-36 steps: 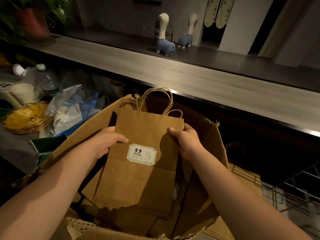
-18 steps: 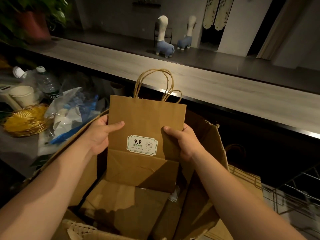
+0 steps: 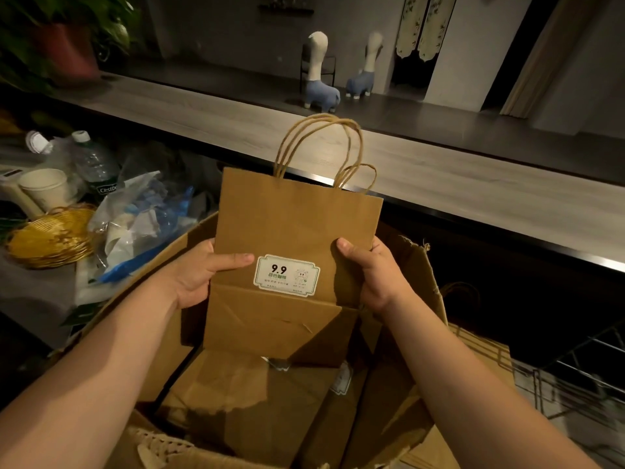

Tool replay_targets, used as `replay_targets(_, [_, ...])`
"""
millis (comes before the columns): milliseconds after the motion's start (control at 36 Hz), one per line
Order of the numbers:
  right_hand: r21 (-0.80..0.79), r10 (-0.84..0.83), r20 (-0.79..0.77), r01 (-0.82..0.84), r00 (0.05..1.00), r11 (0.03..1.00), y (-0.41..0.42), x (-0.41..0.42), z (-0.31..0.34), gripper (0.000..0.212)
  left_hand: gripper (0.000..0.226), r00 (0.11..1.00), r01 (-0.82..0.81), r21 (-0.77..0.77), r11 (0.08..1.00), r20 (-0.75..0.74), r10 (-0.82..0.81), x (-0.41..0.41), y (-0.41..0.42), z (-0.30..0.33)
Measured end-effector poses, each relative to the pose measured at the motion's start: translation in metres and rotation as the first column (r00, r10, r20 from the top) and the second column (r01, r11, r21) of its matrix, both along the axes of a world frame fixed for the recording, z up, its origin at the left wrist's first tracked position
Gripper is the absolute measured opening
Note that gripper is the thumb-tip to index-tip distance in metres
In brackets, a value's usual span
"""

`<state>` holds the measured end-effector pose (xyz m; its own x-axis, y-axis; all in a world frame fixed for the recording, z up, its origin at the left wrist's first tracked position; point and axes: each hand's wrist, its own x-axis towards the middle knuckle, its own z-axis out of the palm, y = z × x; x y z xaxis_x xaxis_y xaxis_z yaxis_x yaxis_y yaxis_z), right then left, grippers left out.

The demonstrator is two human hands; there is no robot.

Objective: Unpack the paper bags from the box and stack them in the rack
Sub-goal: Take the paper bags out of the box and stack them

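Holding a flat-folded kraft paper bag [image 3: 297, 238] upright at frame centre, I have my left hand [image 3: 199, 270] closed on its left edge and my right hand [image 3: 373, 270] closed on its right edge, thumbs pressed on the front face. The bag is matte brown paper with a creased, folded-up base, twisted paper-cord handles [image 3: 321, 147] and a white scalloped label [image 3: 286, 275] printed "9.9". Below it, the corrugated cardboard box [image 3: 422, 282] stands open with ragged flaps; more folded brown bags [image 3: 257, 394] lie flat inside. A wire rack [image 3: 581, 384] shows at lower right of the frame. At left sit a woven gold basket [image 3: 50, 240] and a white paper cup [image 3: 45, 187]. Compared with half a second ago, the bag sits higher above the box, with its handles now crossing the pale wood-grain counter [image 3: 473, 184].
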<state>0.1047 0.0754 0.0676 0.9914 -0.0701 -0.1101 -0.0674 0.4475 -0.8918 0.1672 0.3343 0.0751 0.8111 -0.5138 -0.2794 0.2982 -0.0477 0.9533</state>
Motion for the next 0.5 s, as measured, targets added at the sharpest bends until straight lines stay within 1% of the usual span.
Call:
replay_targets(83, [0.042, -0.003, -0.029, 0.005, 1.000, 0.999, -0.002, 0.003, -0.002, 0.052, 0.098, 0.998, 0.063, 0.031, 0.998, -0.021, -0.062, -0.003, -0.001, 0.001])
replay_targets(139, [0.030, -0.012, -0.058, 0.013, 0.998, 0.999, -0.002, 0.004, -0.004, 0.057, 0.096, 0.998, 0.067, 0.060, 0.996, -0.001, -0.067, -0.004, -0.003, 0.001])
replay_targets(194, [0.028, -0.022, -0.094, 0.025, 0.995, 0.999, -0.001, 0.005, -0.005, 0.049, 0.096, 0.999, 0.028, 0.074, 0.997, 0.019, -0.029, -0.003, -0.003, 0.001])
replay_targets(250, [0.029, -0.046, -0.127, 0.050, 0.991, 0.998, 0.000, 0.007, -0.006, 0.030, 0.093, 0.999, -0.018, 0.079, 0.997, 0.030, 0.016, -0.002, -0.002, 0.000])
replay_targets(278, [0.017, -0.063, -0.145, 0.066, 0.987, 0.998, 0.001, 0.009, -0.009, 0.026, 0.087, 0.999, -0.043, 0.086, 0.995, 0.028, 0.041, -0.002, -0.002, 0.000])
replay_targets(306, [-0.024, -0.085, -0.168, 0.082, 0.982, 0.996, 0.001, 0.010, -0.012, 0.026, 0.078, 0.997, -0.076, 0.093, 0.993, 0.026, 0.073, -0.001, -0.001, 0.000])
replay_targets(333, [-0.096, -0.116, -0.197, 0.099, 0.973, 0.990, 0.000, 0.012, -0.017, 0.025, 0.069, 0.994, -0.110, 0.104, 0.988, 0.031, 0.108, -0.002, -0.001, 0.000])
replay_targets(389, [-0.287, -0.183, -0.271, 0.102, 0.945, 0.952, -0.001, 0.014, -0.023, 0.024, 0.070, 0.988, -0.150, 0.140, 0.979, 0.059, 0.143, -0.001, -0.001, -0.001])
replay_targets(417, [-0.384, -0.222, -0.320, 0.088, 0.921, 0.919, -0.003, 0.014, -0.027, 0.028, 0.066, 0.986, -0.162, 0.156, 0.974, 0.069, 0.153, 0.000, -0.001, -0.002])
replay_targets(472, [-0.569, -0.291, -0.421, -0.001, 0.859, 0.822, -0.006, 0.012, -0.035, 0.046, 0.037, 0.979, -0.201, 0.174, 0.964, 0.078, 0.190, 0.001, -0.001, -0.002])
replay_targets(500, [-0.634, -0.303, -0.471, -0.079, 0.828, 0.769, -0.007, 0.012, -0.039, 0.056, 0.029, 0.973, -0.229, 0.186, 0.956, 0.077, 0.218, 0.002, 0.000, -0.003])
